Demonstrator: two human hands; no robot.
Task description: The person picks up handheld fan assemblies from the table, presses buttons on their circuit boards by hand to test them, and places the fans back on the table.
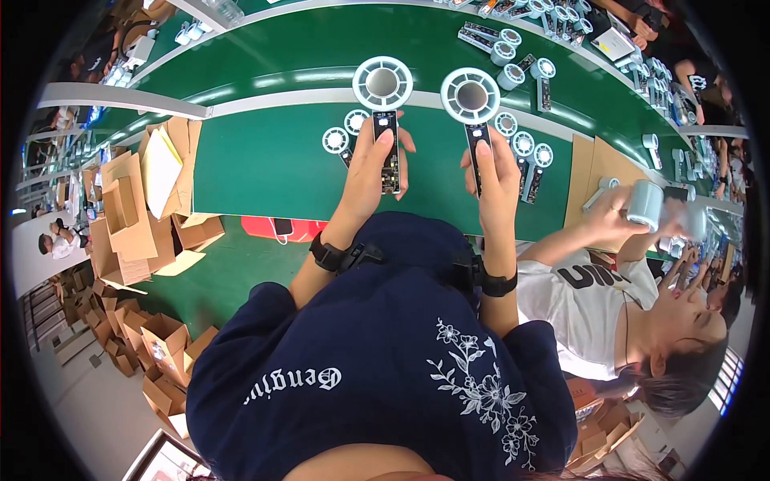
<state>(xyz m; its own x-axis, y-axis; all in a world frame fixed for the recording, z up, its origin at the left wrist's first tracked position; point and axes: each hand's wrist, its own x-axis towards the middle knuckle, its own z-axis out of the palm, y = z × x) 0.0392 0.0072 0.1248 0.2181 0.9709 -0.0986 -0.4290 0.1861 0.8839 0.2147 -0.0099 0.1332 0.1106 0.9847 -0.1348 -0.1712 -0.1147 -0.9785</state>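
My left hand (pixel 370 164) is wrapped round the dark handle of a handheld fan (pixel 382 82), thumb along its front. The fan has a round pale-blue ring head, and a bare circuit board shows in the handle. In my right hand (pixel 499 175) is a second, matching fan (pixel 470 98), its thumb also pressed on the handle front. Both fans are held upright side by side above the green table (pixel 265 160), heads pointing away from me. Two similar fans (pixel 335 140) lie left of my left hand. Several more fans (pixel 523 144) lie just right of my right hand.
Beyond the table's pale edge runs a green conveyor (pixel 305 56) carrying several fan parts (pixel 544 70) at right. A co-worker (pixel 597 297) sits close on my right, holding a pale-blue cylindrical part (pixel 645 205). Cardboard boxes (pixel 128 204) are stacked at left; a red container (pixel 309 230) sits below the table edge.
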